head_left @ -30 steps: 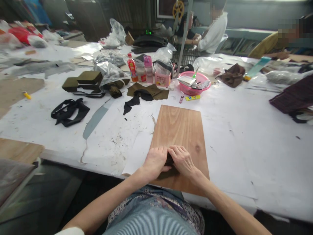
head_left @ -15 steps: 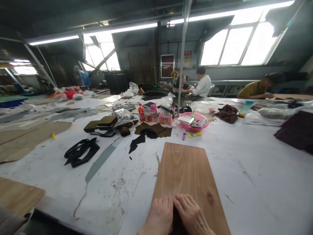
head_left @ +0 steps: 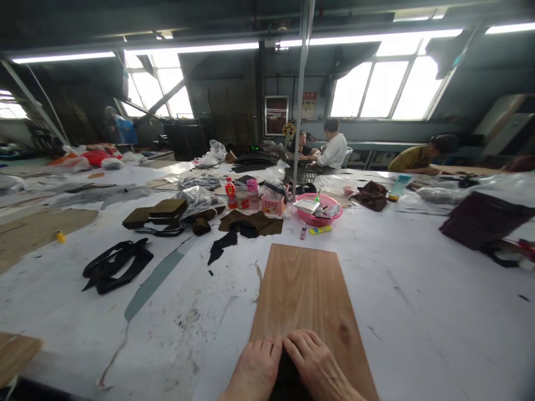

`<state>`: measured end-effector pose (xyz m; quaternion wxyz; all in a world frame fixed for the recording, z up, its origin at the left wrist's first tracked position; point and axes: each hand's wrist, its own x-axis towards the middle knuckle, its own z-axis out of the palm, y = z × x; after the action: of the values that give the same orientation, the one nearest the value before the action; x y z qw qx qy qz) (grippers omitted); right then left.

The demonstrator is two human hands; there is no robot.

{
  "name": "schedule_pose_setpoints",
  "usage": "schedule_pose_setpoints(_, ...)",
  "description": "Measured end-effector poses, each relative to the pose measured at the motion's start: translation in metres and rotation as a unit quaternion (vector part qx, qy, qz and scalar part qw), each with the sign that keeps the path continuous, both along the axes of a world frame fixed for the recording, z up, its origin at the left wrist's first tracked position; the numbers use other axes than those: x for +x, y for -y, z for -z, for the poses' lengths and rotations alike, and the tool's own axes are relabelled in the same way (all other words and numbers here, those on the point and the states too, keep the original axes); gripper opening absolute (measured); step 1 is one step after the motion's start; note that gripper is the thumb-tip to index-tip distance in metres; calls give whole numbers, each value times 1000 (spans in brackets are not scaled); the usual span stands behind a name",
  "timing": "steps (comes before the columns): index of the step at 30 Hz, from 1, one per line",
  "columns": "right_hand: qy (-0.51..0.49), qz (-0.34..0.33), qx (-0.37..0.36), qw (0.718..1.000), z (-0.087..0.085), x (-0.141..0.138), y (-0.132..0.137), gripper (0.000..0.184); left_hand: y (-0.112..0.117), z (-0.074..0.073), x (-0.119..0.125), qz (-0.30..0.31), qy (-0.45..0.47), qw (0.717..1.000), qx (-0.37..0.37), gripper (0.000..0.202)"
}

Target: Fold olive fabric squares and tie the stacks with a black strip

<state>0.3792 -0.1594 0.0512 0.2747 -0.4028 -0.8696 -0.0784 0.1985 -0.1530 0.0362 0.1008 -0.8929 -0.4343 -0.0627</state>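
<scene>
A wooden board point(head_left: 303, 289) with a dark knot near its right edge lies lengthwise before me. Over its near part my left hand point(head_left: 258, 365) and my right hand point(head_left: 315, 359) sit side by side, index fingers almost touching. Both hands have bent fingers pressed together on the edge of a dark piece of cloth point(head_left: 287, 374). Only the strip of cloth between the hands shows; the rest is covered by them or lies below the view. Thumbs are hidden.
A pink basin point(head_left: 340, 214) with small items, a red-capped bottle point(head_left: 230, 194) and a pink tissue box point(head_left: 272, 205) stand beyond the board. Black fabric strips point(head_left: 119, 267) lie left, folded dark cloth point(head_left: 480, 220) right. A metal pole point(head_left: 299, 111) rises behind. Several people sit farther back.
The view has turned slightly right, so the whole scene sits further left. Both hands remain on the cloth at the board's near part, with hardly any shift.
</scene>
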Motion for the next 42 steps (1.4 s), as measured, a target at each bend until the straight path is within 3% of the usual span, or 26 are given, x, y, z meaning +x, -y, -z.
schedule_pose_setpoints(8,36,-14,-45,998,-19,2,15,31,20,-19,0,-9,-52,999,6,48)
schedule_pose_setpoints(16,41,-22,-258,965,-51,9,23,61,34,-38,-1,-1,-66,996,-61,48)
schedule_pose_setpoints(21,109,-19,-310,944,-54,6,2,67,42,-37,1,-3,-74,996,-56,49)
schedule_pose_setpoints(26,183,-30,-308,933,-41,-1,-6,68,49,-33,-2,-5,-62,995,-76,51)
schedule_pose_setpoints(29,189,-32,-275,942,-42,-1,2,63,46,-48,-10,14,-25,987,-158,57)
schedule_pose_setpoints(32,180,-30,-250,951,-47,1,10,55,30,-68,-19,58,58,959,-273,68)
schedule_pose_setpoints(34,168,-26,-239,956,-47,1,14,50,14,-74,-23,57,112,935,-332,59)
schedule_pose_setpoints(38,152,-20,-225,962,-39,3,17,44,-12,-63,-19,59,137,908,-391,53)
schedule_pose_setpoints(42,169,-22,-207,963,-30,5,23,51,-14,-47,-10,59,109,918,-376,61)
